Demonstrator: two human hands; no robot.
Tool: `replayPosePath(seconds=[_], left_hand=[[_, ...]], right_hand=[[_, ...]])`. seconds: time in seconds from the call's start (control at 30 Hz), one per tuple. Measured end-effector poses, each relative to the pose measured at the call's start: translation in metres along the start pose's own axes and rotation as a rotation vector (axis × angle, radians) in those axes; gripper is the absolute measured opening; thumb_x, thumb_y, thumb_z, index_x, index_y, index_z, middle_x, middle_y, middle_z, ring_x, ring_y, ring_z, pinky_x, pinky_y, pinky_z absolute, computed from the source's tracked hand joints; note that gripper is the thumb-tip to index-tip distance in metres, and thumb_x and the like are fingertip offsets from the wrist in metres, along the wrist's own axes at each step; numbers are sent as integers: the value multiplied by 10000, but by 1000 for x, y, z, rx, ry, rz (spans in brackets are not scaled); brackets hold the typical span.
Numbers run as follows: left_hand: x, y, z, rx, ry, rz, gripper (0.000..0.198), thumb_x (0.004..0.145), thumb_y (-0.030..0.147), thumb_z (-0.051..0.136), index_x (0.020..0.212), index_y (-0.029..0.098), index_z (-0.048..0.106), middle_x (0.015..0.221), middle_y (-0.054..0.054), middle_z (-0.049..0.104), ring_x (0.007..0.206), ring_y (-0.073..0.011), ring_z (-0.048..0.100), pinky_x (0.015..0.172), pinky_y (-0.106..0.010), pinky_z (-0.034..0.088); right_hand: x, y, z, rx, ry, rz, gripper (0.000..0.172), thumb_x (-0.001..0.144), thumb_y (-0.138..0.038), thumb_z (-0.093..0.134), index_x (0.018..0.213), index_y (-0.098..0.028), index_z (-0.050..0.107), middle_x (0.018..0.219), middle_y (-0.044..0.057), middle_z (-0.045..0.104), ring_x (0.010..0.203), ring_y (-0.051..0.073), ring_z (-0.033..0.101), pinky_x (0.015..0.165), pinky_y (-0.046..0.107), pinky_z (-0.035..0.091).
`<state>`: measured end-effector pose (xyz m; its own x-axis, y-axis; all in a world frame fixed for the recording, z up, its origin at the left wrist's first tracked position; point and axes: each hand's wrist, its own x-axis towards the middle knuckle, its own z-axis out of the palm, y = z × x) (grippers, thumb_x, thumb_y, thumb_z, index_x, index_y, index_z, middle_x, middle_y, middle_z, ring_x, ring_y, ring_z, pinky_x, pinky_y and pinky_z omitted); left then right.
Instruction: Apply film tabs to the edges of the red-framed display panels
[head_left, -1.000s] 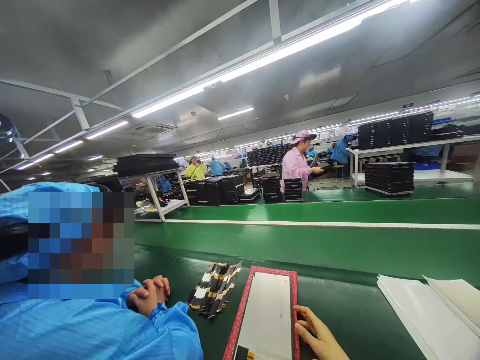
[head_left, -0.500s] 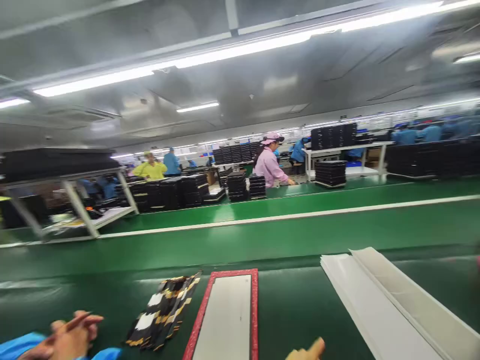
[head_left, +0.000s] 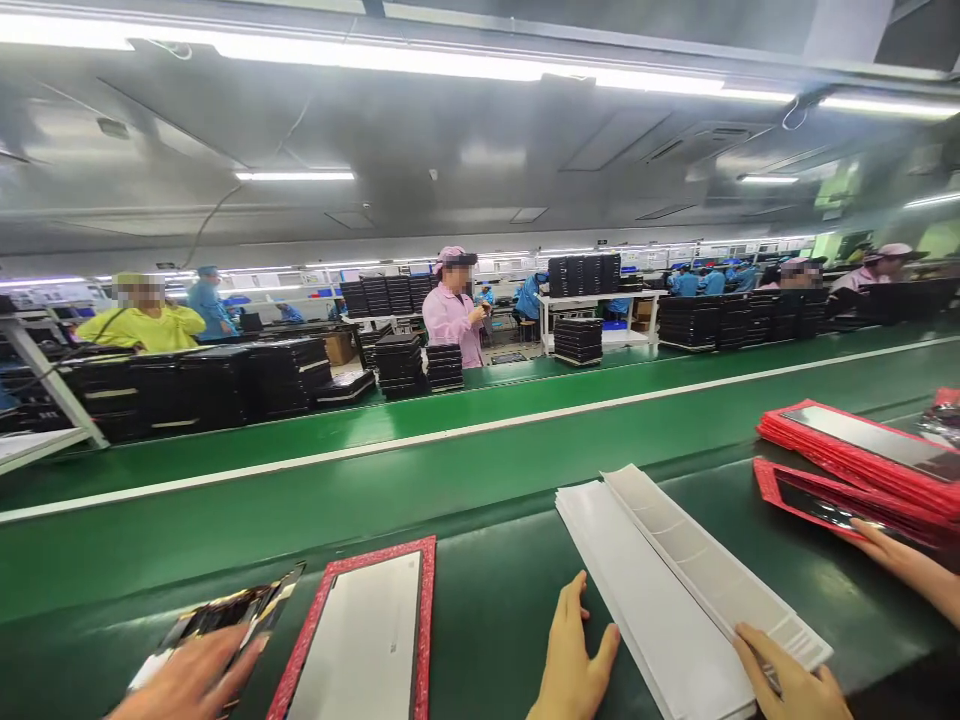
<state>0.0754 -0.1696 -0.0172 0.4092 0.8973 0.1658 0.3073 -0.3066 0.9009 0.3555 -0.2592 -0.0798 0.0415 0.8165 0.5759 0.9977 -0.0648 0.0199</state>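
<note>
My left hand (head_left: 574, 650) is open, thumb and fingers apart, just left of a stack of long white sheets (head_left: 637, 580). Fingers of my right hand (head_left: 795, 680) lie on the near end of a pale translucent strip stack (head_left: 705, 550), which overlaps the white sheets; its lower part is cut off by the frame. To the left, a white rectangular panel (head_left: 367, 620) with a dark edge rests on a red bordered sheet (head_left: 426, 620). Farther left, another person's hand (head_left: 195, 670) covers part of a bundle of black strips (head_left: 259, 600).
At right, another person's hand (head_left: 900, 565) touches a dark glossy panel (head_left: 814, 503) in red wrap, beside a pile of red-wrapped panels (head_left: 862, 440). Beyond the dark green work surface (head_left: 495, 580) runs a green conveyor (head_left: 480, 455); stacks of black trays (head_left: 285, 375) and several people stand behind.
The view has swung right, bringing the red-wrapped pile and my right hand into sight. My left hand shows more fully beside the white sheets. The person's hand at left now covers the black strips.
</note>
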Motion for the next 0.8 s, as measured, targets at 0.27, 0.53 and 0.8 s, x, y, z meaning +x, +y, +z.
replayPosePath(seconds=[0.27, 0.53, 0.8], left_hand=[[-13, 16, -85, -122, 9, 104, 351, 857, 416, 454, 1132, 203, 497, 1163, -83, 512, 991, -201, 525, 866, -428, 430], [-30, -14, -159, -259, 154, 84, 384, 741, 624, 472, 899, 309, 625, 921, 12, 629, 866, -219, 598, 791, -421, 470], [110, -11, 0, -294, 417, -37, 342, 854, 363, 473, 1131, 163, 477, 1168, -98, 498, 1038, -220, 495, 870, -413, 422]], right_hand=[[-4, 6, 2, -122, -114, -91, 503, 687, -86, 285, 992, -241, 654, 1077, 28, 622, 947, 245, 593, 813, 469, 409], [24, -9, -27, 12, 54, 198, 399, 825, -324, 318, 865, -219, 701, 866, 27, 688, 642, 175, 646, 526, 255, 487], [46, -24, -62, 85, 578, 36, 157, 776, -264, 564, 826, -184, 690, 833, 4, 692, 704, 164, 651, 762, 264, 481]])
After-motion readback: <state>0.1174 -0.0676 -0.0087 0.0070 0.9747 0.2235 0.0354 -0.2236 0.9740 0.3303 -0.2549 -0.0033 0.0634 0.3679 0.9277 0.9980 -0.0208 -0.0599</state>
